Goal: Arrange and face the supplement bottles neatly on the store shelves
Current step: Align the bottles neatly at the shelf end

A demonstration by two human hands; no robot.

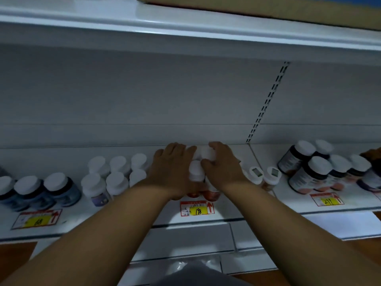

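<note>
A small cluster of white-capped bottles with red labels (196, 172) stands mid-shelf above the "198" price tag (196, 208). My left hand (173, 164) lies flat against the cluster's left side, fingers straight and pointing to the back. My right hand (220, 164) curls over the bottles from the right, its fingers wrapped around the rear white cap (207, 153). The bottles under my palms are mostly hidden.
On the white shelf (144, 213), several white bottles (115, 174) and dark blue bottles (35, 193) stand to the left. Two slim flip-cap bottles (265, 176) and several dark bottles (317, 170) stand to the right. A cardboard box (268, 5) rests on the upper shelf.
</note>
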